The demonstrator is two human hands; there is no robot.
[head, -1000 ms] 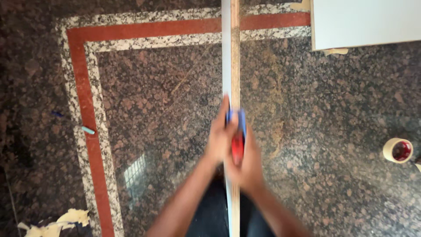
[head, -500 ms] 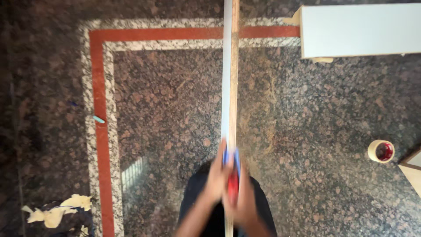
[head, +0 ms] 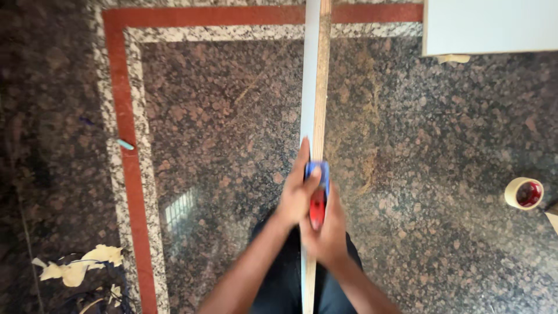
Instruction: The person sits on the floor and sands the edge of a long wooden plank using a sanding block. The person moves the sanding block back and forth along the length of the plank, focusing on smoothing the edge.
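Observation:
A long thin board [head: 317, 75] with a white face and a raw wooden edge stands on edge and runs from me to the far end of the view. A blue and red hand tool [head: 318, 195] sits on its top edge. My left hand [head: 296, 195] presses on the tool and the board from the left side. My right hand [head: 330, 229] grips the red rear part of the tool from the right. Both forearms reach up from the bottom of the view over my dark trousers.
The floor is dark speckled granite with a red and pale inlaid border [head: 125, 174]. A white panel [head: 491, 26] lies at the top right. A roll of tape [head: 523, 193] sits at the right edge. Torn paper scraps [head: 81, 264] lie at the bottom left, a small light blue object [head: 125, 144] on the border.
My hands and the tool slid back toward me along the board edge, then forward again. The view shifted slightly, so the panel and the tape roll moved in the picture.

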